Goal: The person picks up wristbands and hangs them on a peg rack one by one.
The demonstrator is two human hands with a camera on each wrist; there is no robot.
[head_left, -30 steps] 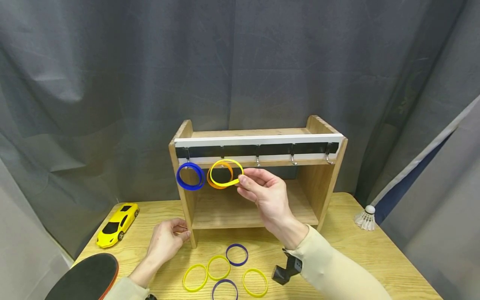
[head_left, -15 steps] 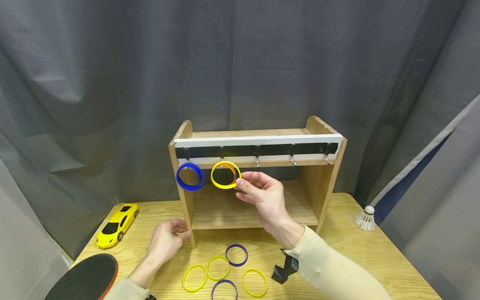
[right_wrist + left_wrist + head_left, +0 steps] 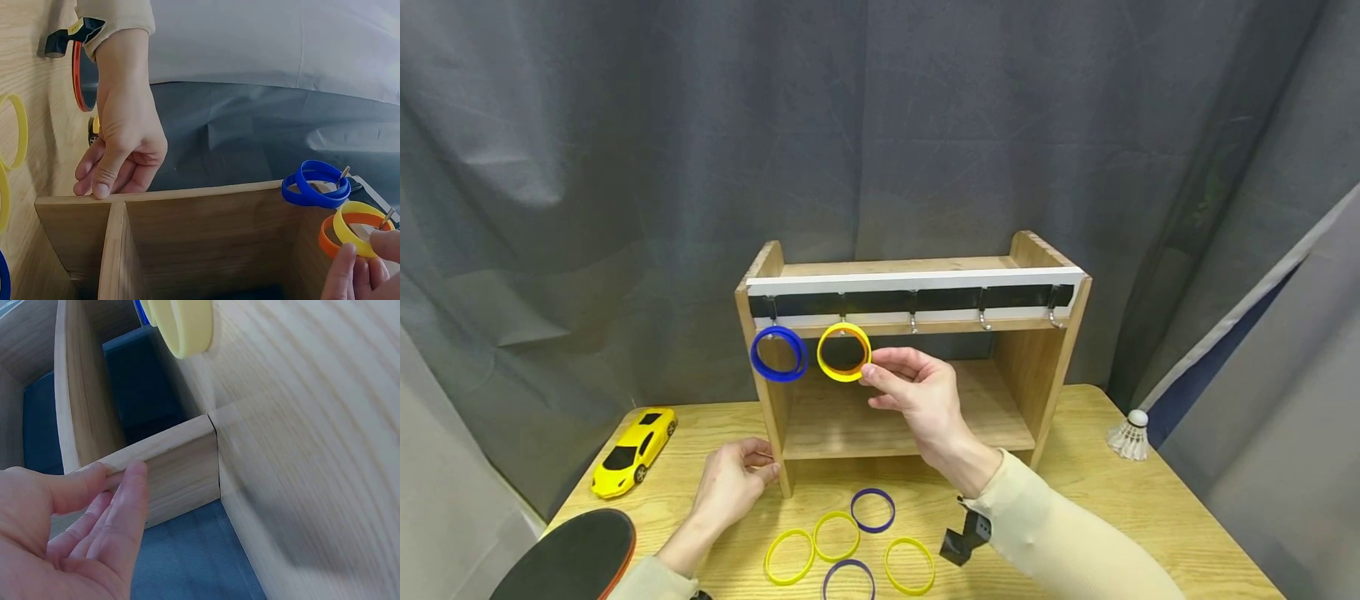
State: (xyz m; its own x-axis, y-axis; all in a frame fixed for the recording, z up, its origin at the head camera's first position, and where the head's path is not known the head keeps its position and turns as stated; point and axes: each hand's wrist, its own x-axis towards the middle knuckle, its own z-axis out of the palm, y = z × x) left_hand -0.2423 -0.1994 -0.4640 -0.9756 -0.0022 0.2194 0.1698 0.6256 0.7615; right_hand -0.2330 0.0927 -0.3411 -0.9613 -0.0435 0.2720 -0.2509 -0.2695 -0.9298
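Yellow band [image 3: 822,360] sits between the thumb and fingers of the right hand [image 3: 925,400], pinched at its lower right part, upright at the second hook from the left on the shelf [image 3: 910,425]. An orange band [image 3: 326,237] hangs at that hook, behind the yellow one in the head view; whether the yellow band is already round the hook, I cannot tell. Two blue bands [image 3: 757,358] hang together from the leftmost hook, just beside it.

Well apart from the right hand and lower down, the left hand [image 3: 730,483] has its thumb and fingers clamped on the front edge of the shelf's left side, near its foot.

On the desk [image 3: 1075,500], in front of the shelf, lie three yellow rings [image 3: 888,575] and two dark blue rings [image 3: 853,517], all flat. Two of the yellow rings are side by side and seem to touch; the third lies apart, to their right. One dark blue ring is cut off by the view.

A yellow car [image 3: 635,454] stands near the desk's far left corner, with a black disc [image 3: 565,558] nearer along the left edge. By the right edge rests a shuttlecock [image 3: 1131,437].
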